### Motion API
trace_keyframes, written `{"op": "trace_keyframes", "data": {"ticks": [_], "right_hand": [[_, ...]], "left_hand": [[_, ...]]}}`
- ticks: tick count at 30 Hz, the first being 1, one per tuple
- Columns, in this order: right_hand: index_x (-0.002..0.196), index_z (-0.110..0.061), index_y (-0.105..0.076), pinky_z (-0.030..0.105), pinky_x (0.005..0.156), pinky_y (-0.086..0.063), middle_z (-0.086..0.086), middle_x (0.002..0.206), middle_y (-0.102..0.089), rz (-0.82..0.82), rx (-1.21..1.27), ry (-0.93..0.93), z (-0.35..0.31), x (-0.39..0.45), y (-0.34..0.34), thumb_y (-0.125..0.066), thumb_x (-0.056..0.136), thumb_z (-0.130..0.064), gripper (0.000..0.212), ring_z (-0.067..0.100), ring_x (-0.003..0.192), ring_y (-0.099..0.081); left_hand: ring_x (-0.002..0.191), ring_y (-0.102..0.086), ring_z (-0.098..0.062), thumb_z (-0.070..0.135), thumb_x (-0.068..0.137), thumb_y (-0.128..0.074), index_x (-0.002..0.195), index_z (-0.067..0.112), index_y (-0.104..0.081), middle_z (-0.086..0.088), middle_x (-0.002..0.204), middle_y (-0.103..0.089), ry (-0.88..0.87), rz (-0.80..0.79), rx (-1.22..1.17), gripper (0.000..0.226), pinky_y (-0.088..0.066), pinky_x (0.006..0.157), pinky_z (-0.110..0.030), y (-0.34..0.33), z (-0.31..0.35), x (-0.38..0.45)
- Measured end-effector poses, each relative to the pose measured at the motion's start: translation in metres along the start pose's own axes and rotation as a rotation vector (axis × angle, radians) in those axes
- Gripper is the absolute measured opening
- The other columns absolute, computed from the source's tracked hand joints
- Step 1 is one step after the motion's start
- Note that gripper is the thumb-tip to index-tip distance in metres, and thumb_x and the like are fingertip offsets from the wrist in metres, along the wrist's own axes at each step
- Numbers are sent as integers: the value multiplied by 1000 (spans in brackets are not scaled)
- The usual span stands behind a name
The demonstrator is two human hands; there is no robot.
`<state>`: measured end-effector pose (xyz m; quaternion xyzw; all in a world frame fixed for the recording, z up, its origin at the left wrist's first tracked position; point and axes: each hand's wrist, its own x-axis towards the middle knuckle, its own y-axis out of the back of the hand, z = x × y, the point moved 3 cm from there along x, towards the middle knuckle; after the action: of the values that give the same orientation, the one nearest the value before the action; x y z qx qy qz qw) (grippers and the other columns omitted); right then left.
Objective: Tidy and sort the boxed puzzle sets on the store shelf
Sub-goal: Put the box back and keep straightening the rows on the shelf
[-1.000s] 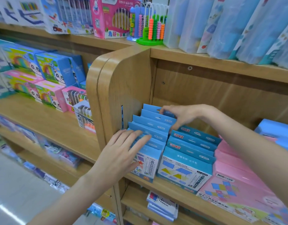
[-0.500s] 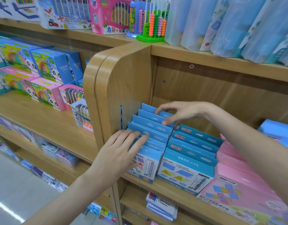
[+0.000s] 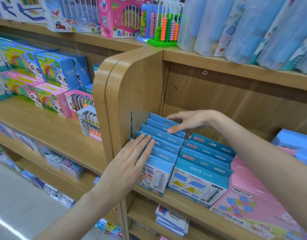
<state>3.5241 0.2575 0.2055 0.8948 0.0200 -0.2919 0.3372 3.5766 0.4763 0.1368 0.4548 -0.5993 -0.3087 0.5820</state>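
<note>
2 rows of blue puzzle boxes (image 3: 164, 144) are stood against the wooden divider (image 3: 132, 94), on the shelf just right of it. The left hand (image 3: 130, 167) is pressed flat, fingers together, on the front boxes; the right hand (image 3: 187, 121) is laid with loosely spread fingers on the rear tops. Uneven pushing could tip boxes sideways. Rear boxes are hidden; small print is unreadable.
</note>
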Motion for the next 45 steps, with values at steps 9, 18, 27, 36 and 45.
{"op": "trace_keyframes", "data": {"ticks": [9,18,27,36,45], "right_hand": [[127,-28,-45,50,87,-52,1,120,-63,12,12,0,-1,-2,-6,-53,92,-32,37,18,98,-67],[136,-21,-38,19,90,-38,-7,135,-49,120,-114,-25,0,0,-6,-41,96,-38,43,6,110,-52],[133,-16,-41,34,98,-42,3,134,-48,346,-158,34,1,-3,-3,-38,94,-46,49,18,116,-49],[130,-16,-41,33,98,-39,3,133,-49,348,-275,30,8,-7,-10,-48,93,-35,42,17,114,-49],[124,-18,-45,47,100,-40,4,125,-54,277,-247,-7,0,-7,-5,-53,91,-30,35,23,111,-53]], "left_hand": [[133,-27,-36,42,62,-78,144,16,-19,-19,144,-29,-31,56,-18,105,-24,108,-44,-2,7,-9],[127,-31,-40,48,62,-74,140,27,-28,-17,138,-33,-12,124,68,92,-23,102,-52,-11,15,2],[134,-21,-43,38,60,-81,145,21,-19,-22,147,-23,-97,53,138,107,-21,102,-55,-13,4,-1],[135,-23,-35,34,60,-83,145,24,-22,-17,148,-22,-71,72,147,105,-14,111,-47,-14,1,-9],[137,-19,-33,22,64,-81,143,19,-26,-21,147,-22,1,163,98,96,-15,112,-46,-25,7,-28]]}}
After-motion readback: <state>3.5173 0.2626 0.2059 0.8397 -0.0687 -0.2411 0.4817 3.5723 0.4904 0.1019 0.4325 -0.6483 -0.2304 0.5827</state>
